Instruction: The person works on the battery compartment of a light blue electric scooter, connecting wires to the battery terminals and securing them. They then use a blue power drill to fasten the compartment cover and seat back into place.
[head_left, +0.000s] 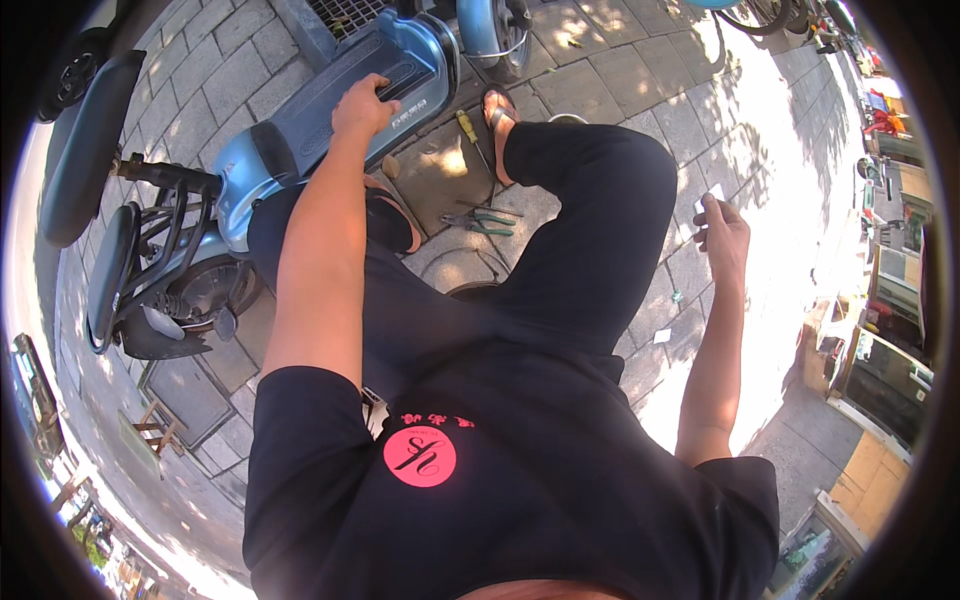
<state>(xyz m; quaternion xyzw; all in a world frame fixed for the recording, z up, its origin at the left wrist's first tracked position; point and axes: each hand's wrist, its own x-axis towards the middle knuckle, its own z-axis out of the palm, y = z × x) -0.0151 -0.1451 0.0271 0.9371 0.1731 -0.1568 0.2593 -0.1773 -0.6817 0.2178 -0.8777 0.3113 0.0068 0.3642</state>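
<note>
My left hand point(362, 107) rests on the dark footboard point(330, 95) of a blue electric scooter point(240, 175), its thumb and fingers apart and nothing seen in it. Off to the right, my right hand point(724, 240) pinches a small white piece point(714, 192), perhaps paper, between thumb and fingers. Between my feet, a screwdriver point(465, 124) with a yellow handle lies on the paving. Closer to me are pliers point(486, 221) with green handles and a thin loop of wire or cable point(432, 262).
Grey paving slabs point(640, 90) surround me, partly in bright sun. A small white scrap point(662, 336) and a tiny green bit point(677, 298) lie below my right hand. The scooter's seat point(95, 150) stands at far left. Shelves and cabinets point(890, 340) line the right edge.
</note>
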